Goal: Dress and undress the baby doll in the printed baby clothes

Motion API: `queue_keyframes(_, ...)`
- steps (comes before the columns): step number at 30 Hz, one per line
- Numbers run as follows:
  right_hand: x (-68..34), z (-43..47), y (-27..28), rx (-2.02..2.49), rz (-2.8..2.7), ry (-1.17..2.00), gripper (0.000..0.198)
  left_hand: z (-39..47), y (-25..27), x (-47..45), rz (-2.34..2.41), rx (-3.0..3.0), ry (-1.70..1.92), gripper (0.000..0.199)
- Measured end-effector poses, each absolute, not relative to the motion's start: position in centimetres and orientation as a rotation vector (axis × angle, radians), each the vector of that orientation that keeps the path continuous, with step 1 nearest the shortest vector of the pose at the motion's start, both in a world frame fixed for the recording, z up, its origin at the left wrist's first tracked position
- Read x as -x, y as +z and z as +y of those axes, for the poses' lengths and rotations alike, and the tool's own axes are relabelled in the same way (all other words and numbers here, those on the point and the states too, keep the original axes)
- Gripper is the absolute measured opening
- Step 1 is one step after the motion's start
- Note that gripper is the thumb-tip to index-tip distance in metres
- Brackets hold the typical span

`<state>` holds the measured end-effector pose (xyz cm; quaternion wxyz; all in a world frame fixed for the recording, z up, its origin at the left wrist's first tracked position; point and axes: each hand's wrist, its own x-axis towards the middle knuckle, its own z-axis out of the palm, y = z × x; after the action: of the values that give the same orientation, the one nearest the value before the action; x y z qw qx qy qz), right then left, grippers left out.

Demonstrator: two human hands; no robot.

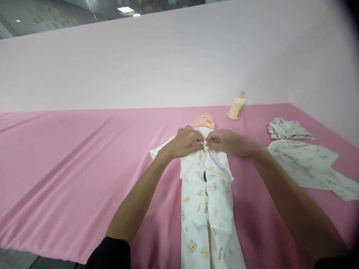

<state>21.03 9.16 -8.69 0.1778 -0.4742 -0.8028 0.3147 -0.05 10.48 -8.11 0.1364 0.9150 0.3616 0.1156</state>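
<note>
Trousers (195, 216) cut off below; fingers (198, 138) partly hide ties (205, 148).

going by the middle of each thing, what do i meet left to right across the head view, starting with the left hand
Left hand → doll's head → right hand → pump bottle → crumpled white cloth → spread printed cloth.

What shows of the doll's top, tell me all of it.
The top is white, soft-looking cloth printed with small bears and other motifs. It lies front up on the doll, its hem over the trousers. One sleeve stretches toward the picture's left. The left hand pinches a thin white tie at the chest; the right hand is there too, its grip unclear.
</note>
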Motion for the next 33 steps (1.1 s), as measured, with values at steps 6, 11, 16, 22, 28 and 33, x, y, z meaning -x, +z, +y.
queue_keyframes(6,-20.7,9.3,-9.3,1.266,-2.427,0.591,0.016,10.5,-8.3,0.0,1.078,-2.649,0.282,0.019)
queue_keyframes(11,-20.3,9.4,-9.6,1.257,-2.464,0.522,0.017,10.5,-8.2,0.2,1.057,-2.6,0.282,0.018)
queue_keyframes(16,-20.1,8.8,-9.7,1.255,-2.471,0.429,0.021,10.5,-8.1,0.3,1.062,-2.557,0.257,0.018)
queue_keyframes(22,-19.8,8.7,-9.8,1.266,-2.427,0.403,0.018,10.7,-8.5,0.4,1.063,-2.575,0.27,0.023)
queue_keyframes(28,-19.7,8.7,-9.9,1.311,-2.35,0.41,0.014,10.7,-8.5,0.1,1.081,-2.591,0.3,0.02)
queue_keyframes(33,-19.6,8.7,-10.1,1.31,-2.426,0.31,0.02,10.9,-8.7,-0.1,1.055,-2.602,0.338,0.022)
